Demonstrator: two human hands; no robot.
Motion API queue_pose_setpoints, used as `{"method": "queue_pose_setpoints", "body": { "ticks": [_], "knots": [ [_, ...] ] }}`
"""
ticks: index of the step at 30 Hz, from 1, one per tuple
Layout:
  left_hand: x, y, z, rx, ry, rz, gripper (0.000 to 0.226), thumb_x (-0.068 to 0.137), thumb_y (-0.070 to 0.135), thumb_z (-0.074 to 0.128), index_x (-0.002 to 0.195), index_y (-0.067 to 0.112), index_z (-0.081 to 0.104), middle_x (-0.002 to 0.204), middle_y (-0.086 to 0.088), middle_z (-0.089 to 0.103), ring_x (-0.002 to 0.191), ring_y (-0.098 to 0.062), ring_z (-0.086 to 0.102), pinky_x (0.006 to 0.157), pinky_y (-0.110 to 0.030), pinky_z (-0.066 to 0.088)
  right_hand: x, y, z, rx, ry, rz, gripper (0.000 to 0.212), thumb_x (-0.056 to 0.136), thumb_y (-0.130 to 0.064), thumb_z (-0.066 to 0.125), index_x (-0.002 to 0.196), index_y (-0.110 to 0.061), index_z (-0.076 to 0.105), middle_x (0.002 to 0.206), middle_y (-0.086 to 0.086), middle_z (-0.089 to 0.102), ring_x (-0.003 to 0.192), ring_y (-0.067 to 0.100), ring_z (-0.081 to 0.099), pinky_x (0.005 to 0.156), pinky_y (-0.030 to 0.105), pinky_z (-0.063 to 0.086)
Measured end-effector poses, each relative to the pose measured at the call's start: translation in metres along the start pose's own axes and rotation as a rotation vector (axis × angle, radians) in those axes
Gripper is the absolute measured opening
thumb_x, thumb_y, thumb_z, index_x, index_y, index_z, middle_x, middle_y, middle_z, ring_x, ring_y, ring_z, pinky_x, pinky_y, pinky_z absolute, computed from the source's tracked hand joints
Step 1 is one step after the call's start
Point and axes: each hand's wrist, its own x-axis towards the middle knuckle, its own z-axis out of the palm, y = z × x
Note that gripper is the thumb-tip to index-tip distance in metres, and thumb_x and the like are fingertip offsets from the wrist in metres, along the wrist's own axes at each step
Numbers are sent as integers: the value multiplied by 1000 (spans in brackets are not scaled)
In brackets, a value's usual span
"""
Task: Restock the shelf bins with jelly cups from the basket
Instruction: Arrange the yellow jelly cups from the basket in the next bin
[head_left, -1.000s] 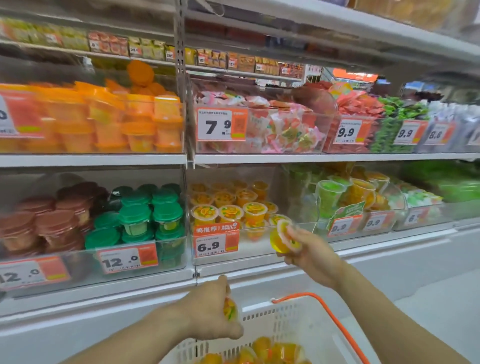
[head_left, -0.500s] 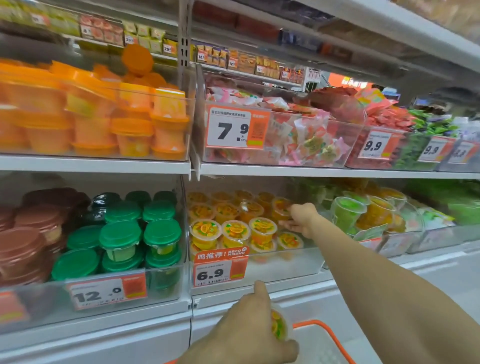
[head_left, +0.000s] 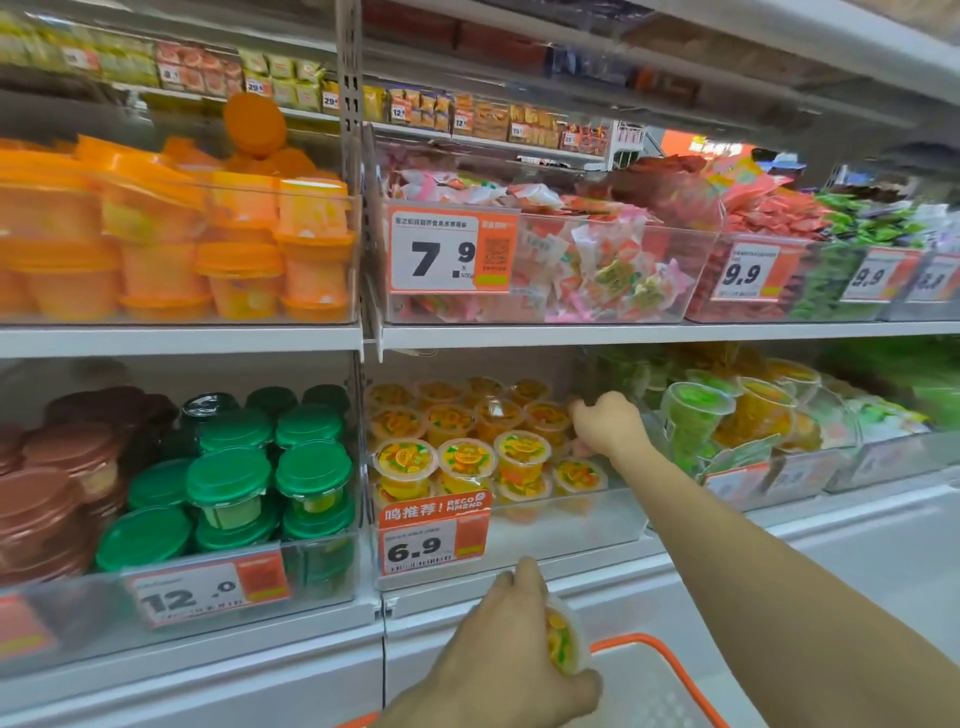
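One jelly cup (head_left: 563, 644) between left fingers (head_left: 582, 686)

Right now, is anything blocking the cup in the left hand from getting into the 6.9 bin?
Nothing visible fully blocks it. The left hand grips a jelly cup below the bin, whose clear front wall it must clear. The right hand is inside, at the right rear.

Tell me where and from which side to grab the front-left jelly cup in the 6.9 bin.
Take the front-left jelly cup by its round rim, fingers coming down from above and the front. It stands upright with the lid facing up, another cup presses in on its right, and the price tag covers its lower body.
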Motion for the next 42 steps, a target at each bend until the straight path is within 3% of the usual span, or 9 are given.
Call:
{"method": "queue_pose_setpoints", "body": {
  "ticks": [3,5,9,12,17,22,28,36,42],
  "knots": [
    [-2,0,-1,-12,124,67,54,72,56,71,112,34,41,110,9,37,103,-15,52,87,-31,46,-49,-8,-24,-82,217,-355,28,97,-35,56,83,-12,62,74,0,65,72,23,61,67,29,45],
    [-1,0,-2,-56,204,103,59,72,51,74,122,39,46,113,10,33,104,-14,54,92,-29,47,-83,-15,-37,29,115,-504,29,94,-37,62,74,-15,62,65,-1,66,65,18,63,61,32,48],
    [0,6,-5,-166,401,160,65,72,41,78,130,39,50,116,15,36,105,-6,48,92,-19,42,-126,-21,-57,-5,-823,-378,36,86,-51,69,102,-19,67,88,1,72,79,19,71,69,34,59],
    [0,10,-4,-278,546,170,69,67,42,82,126,40,45,118,20,49,107,-4,52,88,-21,47,-139,-9,-51,170,-1108,-227,33,88,-27,73,118,-21,61,102,1,71,92,18,69,69,31,58],
    [0,6,-5,-337,636,192,94,67,39,84,144,33,30,134,13,47,124,-13,48,104,-34,45,-122,-9,-47,379,-872,-232,35,81,-12,80,109,-4,59,94,11,70,86,23,70,68,33,58],
    [-4,4,-3,-76,637,220,67,90,37,60,148,28,28,148,14,32,138,-8,28,116,-27,27,-80,-5,-56,564,-395,-70,13,100,-9,56,108,-3,63,103,19,66,87,27,66,73,44,59],
    [2,4,1,57,648,263,45,92,34,50,135,28,39,136,16,36,130,-7,30,110,-22,26,-39,19,-39,120,-81,-29,28,101,-19,50,121,-4,63,117,21,67,105,38,64,90,50,56],
    [10,5,14,-32,646,397,25,86,33,46,110,30,53,113,21,47,112,3,40,94,-12,33,-26,17,-23,-301,-82,-14,30,98,-13,50,115,8,62,124,27,63,114,38,62,81,35,49],
    [18,-10,20,-33,622,357,12,85,31,48,95,31,54,101,22,46,104,3,43,86,-6,32,-24,15,-20,-401,-187,46,36,97,-7,43,128,8,55,135,25,56,123,37,57,93,38,48]
  ]
}}
